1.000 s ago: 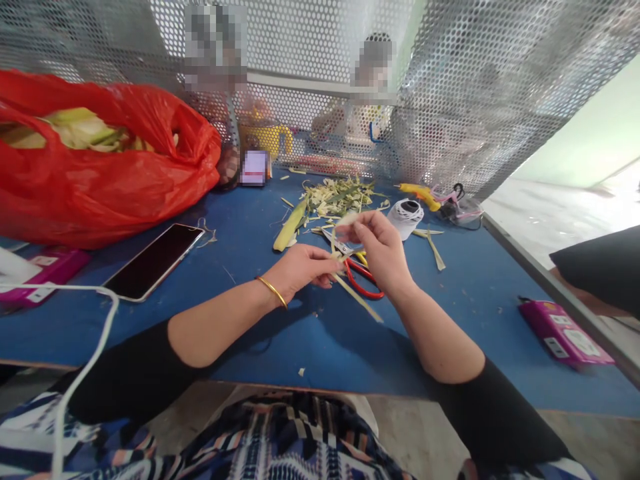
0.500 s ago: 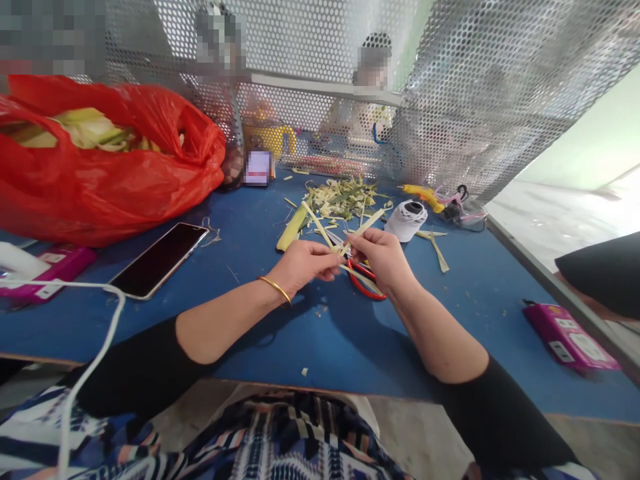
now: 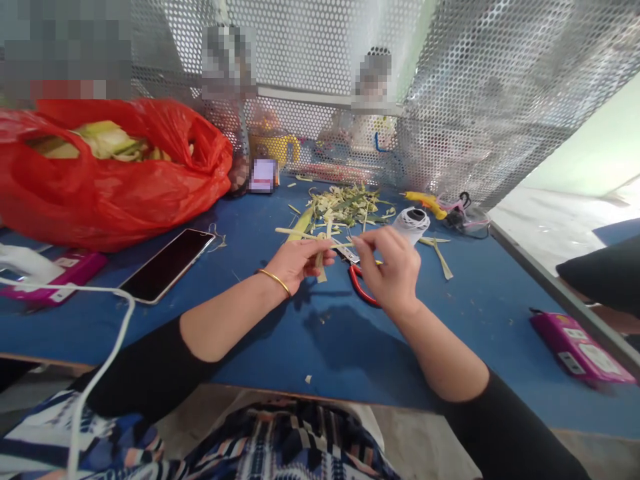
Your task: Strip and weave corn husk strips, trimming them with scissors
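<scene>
Pale green plant strips (image 3: 321, 267), which look like corn husk, cross each other in my left hand (image 3: 300, 262). Its thumb and fingers pinch them where they meet. One long strip points out to the left, another hangs down. My right hand (image 3: 393, 267) is closed, thumb and forefinger together at the right end of a strip. Beneath the hands lie red-handled scissors (image 3: 361, 285), partly hidden by my right hand. A spool of white thread (image 3: 411, 227) stands just behind that hand.
Husk scraps (image 3: 345, 203) are heaped at the back. A red plastic bag (image 3: 150, 200) of husks and a phone (image 3: 167, 265) are on the left. A yellow glue gun (image 3: 425, 202) lies back right, a purple pack (image 3: 580, 347) at right. Perforated metal panels (image 3: 320, 47) border the table.
My right hand has shifted slightly right and turned, its fingers curling more. The strips have swung: one now lies nearly level to the left, another hangs down. My left hand keeps its pinch.
</scene>
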Tool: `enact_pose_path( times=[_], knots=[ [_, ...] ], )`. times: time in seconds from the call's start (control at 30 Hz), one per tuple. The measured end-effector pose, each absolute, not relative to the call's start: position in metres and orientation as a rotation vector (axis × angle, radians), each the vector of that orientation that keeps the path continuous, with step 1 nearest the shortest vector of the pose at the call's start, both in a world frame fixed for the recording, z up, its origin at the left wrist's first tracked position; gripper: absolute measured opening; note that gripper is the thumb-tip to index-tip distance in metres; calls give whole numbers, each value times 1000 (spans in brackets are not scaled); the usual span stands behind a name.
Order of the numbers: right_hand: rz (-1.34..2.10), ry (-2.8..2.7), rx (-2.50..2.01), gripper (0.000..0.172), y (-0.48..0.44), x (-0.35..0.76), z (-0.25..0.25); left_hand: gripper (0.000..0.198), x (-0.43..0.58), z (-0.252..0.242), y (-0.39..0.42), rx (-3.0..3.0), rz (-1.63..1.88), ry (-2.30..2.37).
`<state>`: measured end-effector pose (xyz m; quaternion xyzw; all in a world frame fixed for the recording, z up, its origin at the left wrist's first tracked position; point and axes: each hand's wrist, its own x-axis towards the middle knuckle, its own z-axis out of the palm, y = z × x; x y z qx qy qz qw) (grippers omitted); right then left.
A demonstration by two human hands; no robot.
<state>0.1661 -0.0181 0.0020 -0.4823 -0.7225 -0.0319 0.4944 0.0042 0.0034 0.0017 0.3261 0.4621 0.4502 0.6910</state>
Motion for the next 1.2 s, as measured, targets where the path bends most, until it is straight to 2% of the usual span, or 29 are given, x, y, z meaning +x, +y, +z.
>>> enact_pose_path(
  times=[0.07,0.13,0.27,0.37,0.47,0.63,0.77,0.9,1.0,1.2],
  knots=[
    [91,-1887,-1190,29,-23,159,-3,12,3,2,5,672,1055,1000],
    [339,-1929,-1262,27,-24,151,-12,13,3,2,6,643,1088,961],
    [765,-1871,-1245,27,-18,143,-26,13,5,1,4,631,1082,934],
    [948,-1778,-1229,26,-15,143,-27,12,4,4,2,664,1053,914],
    [987,-1707,-1272,25,-17,144,-23,8,2,8,3,707,1025,900],
    [1047,-1753,-1199,21,-27,141,-13,15,0,12,6,662,1079,945],
    [1243,-1835,-1083,21,-34,140,-8,12,0,11,7,629,1095,948],
    [1338,-1894,-1143,34,-28,149,-5,9,-1,9,6,649,1097,936],
    [1239,-1626,-1280,45,-16,157,-3,7,-1,9,6,688,1092,944],
    [1228,-996,-1135,52,-8,158,0,10,-1,7,3,853,987,922]
  ],
)
